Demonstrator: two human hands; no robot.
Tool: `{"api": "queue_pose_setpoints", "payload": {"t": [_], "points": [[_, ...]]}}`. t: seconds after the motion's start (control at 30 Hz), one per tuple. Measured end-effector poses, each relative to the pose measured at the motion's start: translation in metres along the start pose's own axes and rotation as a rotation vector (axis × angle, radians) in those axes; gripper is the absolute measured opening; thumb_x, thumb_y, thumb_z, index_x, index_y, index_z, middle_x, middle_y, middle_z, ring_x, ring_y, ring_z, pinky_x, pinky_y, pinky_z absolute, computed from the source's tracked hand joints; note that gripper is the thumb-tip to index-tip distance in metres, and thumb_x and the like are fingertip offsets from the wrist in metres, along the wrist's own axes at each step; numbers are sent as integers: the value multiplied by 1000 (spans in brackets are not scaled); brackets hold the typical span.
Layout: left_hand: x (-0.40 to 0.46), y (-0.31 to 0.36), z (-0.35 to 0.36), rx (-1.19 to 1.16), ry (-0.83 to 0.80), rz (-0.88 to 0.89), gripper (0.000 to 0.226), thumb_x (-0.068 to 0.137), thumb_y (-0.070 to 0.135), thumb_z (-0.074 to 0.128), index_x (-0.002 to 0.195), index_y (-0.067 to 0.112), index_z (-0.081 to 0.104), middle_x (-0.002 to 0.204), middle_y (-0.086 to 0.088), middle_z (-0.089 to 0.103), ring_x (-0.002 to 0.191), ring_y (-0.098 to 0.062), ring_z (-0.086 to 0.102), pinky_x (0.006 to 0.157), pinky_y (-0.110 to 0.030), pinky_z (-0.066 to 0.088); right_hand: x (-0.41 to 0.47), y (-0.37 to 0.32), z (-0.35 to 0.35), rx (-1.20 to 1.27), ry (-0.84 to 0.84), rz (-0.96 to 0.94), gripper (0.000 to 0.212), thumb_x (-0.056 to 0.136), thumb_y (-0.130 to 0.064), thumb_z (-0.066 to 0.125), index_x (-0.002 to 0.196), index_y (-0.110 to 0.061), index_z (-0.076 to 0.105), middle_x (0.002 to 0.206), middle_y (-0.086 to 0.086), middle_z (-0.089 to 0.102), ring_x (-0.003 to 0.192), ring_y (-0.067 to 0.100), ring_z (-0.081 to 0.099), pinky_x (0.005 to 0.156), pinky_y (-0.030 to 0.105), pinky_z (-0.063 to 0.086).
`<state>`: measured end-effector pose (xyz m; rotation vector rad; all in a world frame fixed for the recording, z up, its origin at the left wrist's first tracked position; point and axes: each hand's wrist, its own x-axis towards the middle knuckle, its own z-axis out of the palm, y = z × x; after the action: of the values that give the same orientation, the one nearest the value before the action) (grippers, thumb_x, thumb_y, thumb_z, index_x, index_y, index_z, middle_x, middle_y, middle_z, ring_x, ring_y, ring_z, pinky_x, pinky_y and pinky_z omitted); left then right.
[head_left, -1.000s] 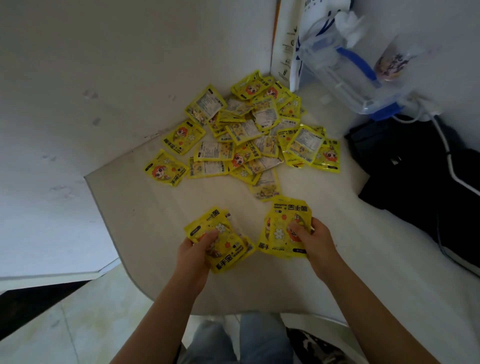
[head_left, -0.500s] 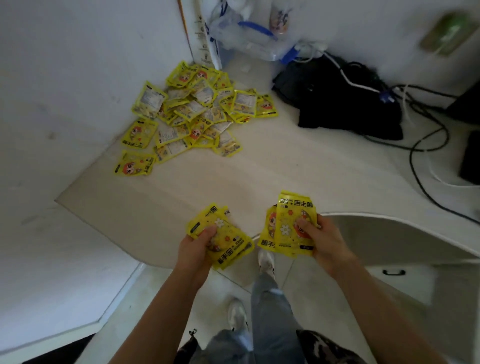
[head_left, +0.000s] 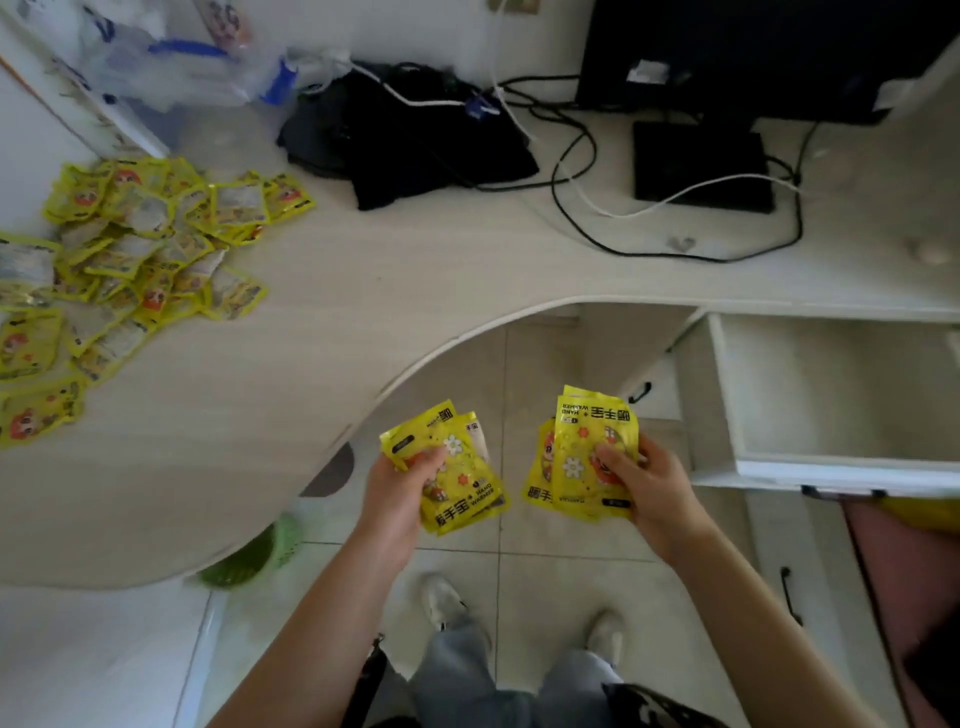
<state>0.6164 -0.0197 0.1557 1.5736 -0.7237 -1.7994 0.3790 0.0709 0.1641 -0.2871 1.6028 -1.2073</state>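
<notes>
Gripping a fanned stack of yellow hand-warmer packets in the left hand, fingers curled beneath, thumb across the top. Gripping a second stack in the right hand, fingers curled behind, thumb pressed on the front. Holding both above the floor tiles, just off the desk edge. Noted far left on desk: loose pile of packets.

The yellow packets look like glossy plastic film, crinkled and catching light. The table is pale wood-grain laminate, smooth and matt. The floor is smooth, faintly shiny tile. Beside the black rubbery cables lies matt black cloth.
</notes>
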Motion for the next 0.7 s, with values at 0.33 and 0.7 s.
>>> {"api": "queue_pose_setpoints", "payload": {"t": [0.33,0.7], "points": [[-45,-90,194,88,-133,-93,35,80,7,72,112,4,59,101,-16,69,86,-29,68,71,-49,57,-29,1,-211,77,191,-17,16,89,-10,62,105,-5,64,92,15,72,83,30,70,77,48,57],[-52,-133,329,114,-143,-90,33,81,3,70,112,5,58,110,-21,68,95,-35,67,81,-58,54,10,-35,-333,21,198,-38,14,89,-11,63,102,-6,64,92,17,71,83,28,69,75,45,60]]}}
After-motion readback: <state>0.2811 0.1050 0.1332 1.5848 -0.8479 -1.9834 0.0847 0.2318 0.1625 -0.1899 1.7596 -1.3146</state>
